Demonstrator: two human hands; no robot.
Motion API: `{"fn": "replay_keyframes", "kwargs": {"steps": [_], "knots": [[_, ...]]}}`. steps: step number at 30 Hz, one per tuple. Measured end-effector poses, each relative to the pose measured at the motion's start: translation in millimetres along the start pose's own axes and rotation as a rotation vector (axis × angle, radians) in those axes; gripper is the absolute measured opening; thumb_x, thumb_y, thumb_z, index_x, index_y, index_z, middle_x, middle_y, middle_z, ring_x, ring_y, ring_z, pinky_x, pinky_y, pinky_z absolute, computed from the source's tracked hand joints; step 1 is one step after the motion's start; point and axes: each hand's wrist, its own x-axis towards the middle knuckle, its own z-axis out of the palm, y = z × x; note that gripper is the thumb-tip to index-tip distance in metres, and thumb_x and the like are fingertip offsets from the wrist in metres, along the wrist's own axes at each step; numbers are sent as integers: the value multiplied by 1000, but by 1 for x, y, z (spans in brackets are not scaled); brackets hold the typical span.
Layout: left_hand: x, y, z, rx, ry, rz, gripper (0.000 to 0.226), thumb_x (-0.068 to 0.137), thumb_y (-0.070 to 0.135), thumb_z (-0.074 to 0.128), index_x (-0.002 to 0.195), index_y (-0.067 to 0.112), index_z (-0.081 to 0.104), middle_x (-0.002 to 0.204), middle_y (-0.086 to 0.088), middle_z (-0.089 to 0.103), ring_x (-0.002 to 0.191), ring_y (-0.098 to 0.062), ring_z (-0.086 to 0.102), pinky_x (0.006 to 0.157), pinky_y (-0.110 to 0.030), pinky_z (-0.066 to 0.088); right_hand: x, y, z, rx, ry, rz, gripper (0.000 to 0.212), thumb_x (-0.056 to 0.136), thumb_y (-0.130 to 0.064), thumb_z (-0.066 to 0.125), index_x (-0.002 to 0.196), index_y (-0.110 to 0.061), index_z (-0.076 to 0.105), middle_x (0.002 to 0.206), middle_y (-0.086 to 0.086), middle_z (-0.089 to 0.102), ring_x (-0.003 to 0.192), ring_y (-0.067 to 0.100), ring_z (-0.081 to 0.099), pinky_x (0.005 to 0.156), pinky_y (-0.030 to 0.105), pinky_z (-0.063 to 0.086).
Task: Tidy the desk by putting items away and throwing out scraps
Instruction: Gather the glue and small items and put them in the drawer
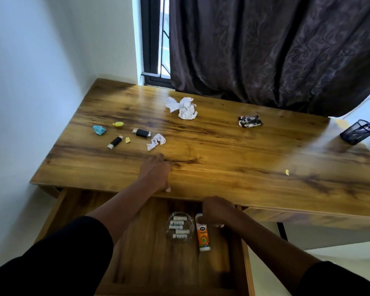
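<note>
The left hand (156, 171) lies palm down on the front part of the brown wood-grain desk top (222, 150), its fingers stretched forward and relaxed, the thumb hanging over the front edge; it holds nothing. The left forearm runs back and down over the open wooden drawer (77, 210) to a black sleeve. The right hand (217, 211) is lower, inside the drawer just under the desk's front edge, knuckles up and fingers curled down around the white cap end of an orange-and-white glue bottle (203, 237) that lies flat on the drawer floor, its base pointing toward the person. The two hands are well apart.

Just beside the bottle, to its left, sits a round clear glass dish (178, 228) holding several white batteries.

Farther out on the desk top lie two black flash drives with silver ends (141, 133), a small crumpled white paper (156, 141) touching none of them, a blue crumpled scrap (99, 130), a yellow crumpled scrap (118, 124) and a tiny yellow bit between the drives. A large crumpled white paper (183, 107) lies near the back, a black-and-white crumpled wrapper (250, 121) to its right. A dark mesh pen holder with blue pens (356, 133) stands at the far right corner, and another small yellow scrap (287, 172) lies near the front right. A dark patterned curtain (276, 50) hangs behind.
</note>
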Motion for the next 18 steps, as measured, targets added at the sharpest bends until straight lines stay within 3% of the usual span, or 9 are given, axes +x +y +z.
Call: {"fn": "replay_keyframes", "kwargs": {"steps": [2, 4, 7, 9, 12, 15, 18], "knots": [[1, -5, -1, -59, 0, -3, 93, 71, 53, 87, 150, 28, 45, 155, -8, 40, 141, -32, 42, 111, -50, 44, 4, -17, -22, 89, -52, -48, 38, 93, -44, 70, 80, -9, 71, 69, 6, 72, 63, 19, 73, 67, 34, 63], [0, -12, -1, -176, 56, -20, 74, 76, 50, 84, 140, 30, 54, 143, -2, 53, 129, -25, 53, 102, -47, 50, 10, -35, -42, 189, -45, -119, 34, 93, -36, 72, 87, -3, 75, 77, 12, 76, 63, 21, 74, 65, 36, 65], [-1, -28, -6, -325, 208, -115, 29, 90, 40, 71, 116, 32, 63, 114, 3, 66, 97, -15, 62, 81, -38, 56, 24, -59, -70, 238, 116, -296, 18, 92, -24, 69, 85, -10, 78, 72, 8, 76, 62, 23, 74, 62, 38, 65], [0, -45, -13, -357, 311, -233, 12, 93, 31, 66, 105, 31, 68, 105, 3, 69, 90, -16, 63, 75, -36, 55, 34, -76, -87, 207, 271, -372, 12, 91, -20, 68, 85, -16, 78, 77, -2, 74, 67, 18, 72, 66, 38, 63], [7, -79, -18, -412, 437, -370, 11, 92, 27, 67, 101, 27, 72, 111, -1, 70, 100, -22, 66, 80, -35, 51, 57, -98, -108, 197, 448, -419, 11, 89, -19, 68, 100, -20, 73, 96, -5, 69, 88, 18, 65, 77, 35, 56], [18, -115, -17, -374, 473, -469, 21, 91, 23, 70, 112, 22, 68, 123, -9, 60, 111, -29, 62, 91, -43, 54, 90, -117, -123, 192, 580, -455, 20, 89, -23, 66, 109, -24, 68, 103, -1, 71, 91, 22, 65, 76, 36, 56], [31, -145, -13, -356, 436, -536, 36, 89, 25, 71, 124, 19, 62, 130, -12, 54, 120, -33, 55, 99, -45, 50, 119, -139, -133, 152, 625, -488, 17, 87, -18, 64, 104, -20, 66, 101, 2, 70, 90, 23, 64, 76, 39, 56]]}}
